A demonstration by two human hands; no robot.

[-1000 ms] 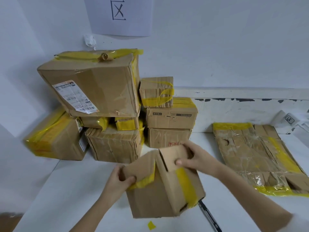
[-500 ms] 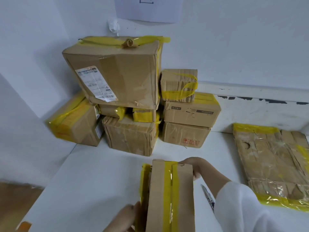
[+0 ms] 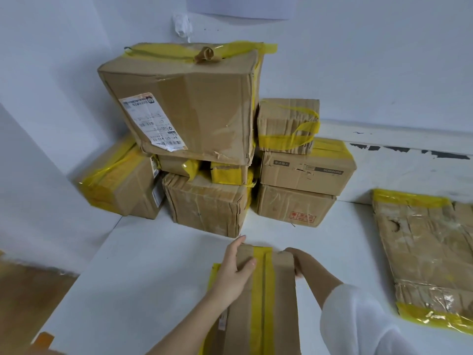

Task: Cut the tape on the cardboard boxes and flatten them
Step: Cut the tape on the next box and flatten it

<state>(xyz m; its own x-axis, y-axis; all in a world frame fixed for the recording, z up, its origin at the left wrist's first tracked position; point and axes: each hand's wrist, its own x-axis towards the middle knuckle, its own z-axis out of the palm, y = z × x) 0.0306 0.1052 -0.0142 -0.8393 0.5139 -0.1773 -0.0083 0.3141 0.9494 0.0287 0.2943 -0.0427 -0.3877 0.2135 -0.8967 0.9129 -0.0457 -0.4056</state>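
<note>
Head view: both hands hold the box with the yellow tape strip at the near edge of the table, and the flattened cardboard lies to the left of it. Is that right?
Not quite. In the head view the flattened cardboard lies to the right of the box, not the left. The rest holds: the left hand and right hand both hold the box with the yellow tape strip at the near edge of the table.

A white worktop (image 3: 158, 265) meets pale walls (image 3: 358, 60); a paper sheet (image 3: 238, 7) hangs at 12 o'clock, brown floor (image 3: 28, 298) shows at 8 o'clock.
</note>
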